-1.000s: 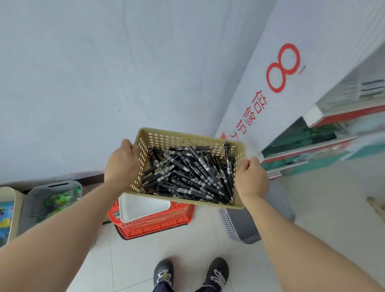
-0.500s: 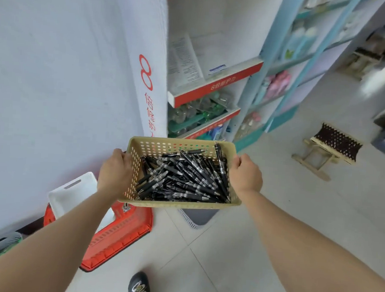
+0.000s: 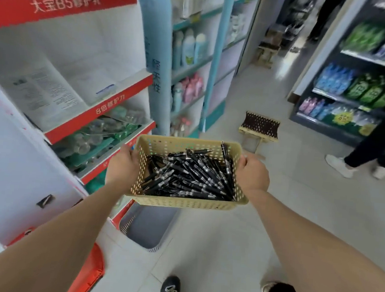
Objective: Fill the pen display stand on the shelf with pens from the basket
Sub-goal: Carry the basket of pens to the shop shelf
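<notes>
I carry a tan perforated basket (image 3: 183, 202) in front of me at waist height. It holds a heap of several black pens (image 3: 189, 175). My left hand (image 3: 123, 166) grips the basket's left rim and my right hand (image 3: 252, 174) grips its right rim. No pen display stand shows in this view.
A white and red shelf unit (image 3: 103, 110) stands close on my left, blue shelves (image 3: 192, 66) with bottles behind it. On the floor are a grey basket (image 3: 149, 231), a red basket (image 3: 87, 273) and a small wooden stool (image 3: 260, 127). Another person's legs (image 3: 368, 153) stand at right by dark shelves (image 3: 350, 93).
The view has swung right from the bare wall to the shop aisle. Both hands keep their grip on the basket. The shelves and another person's legs have come into sight.
</notes>
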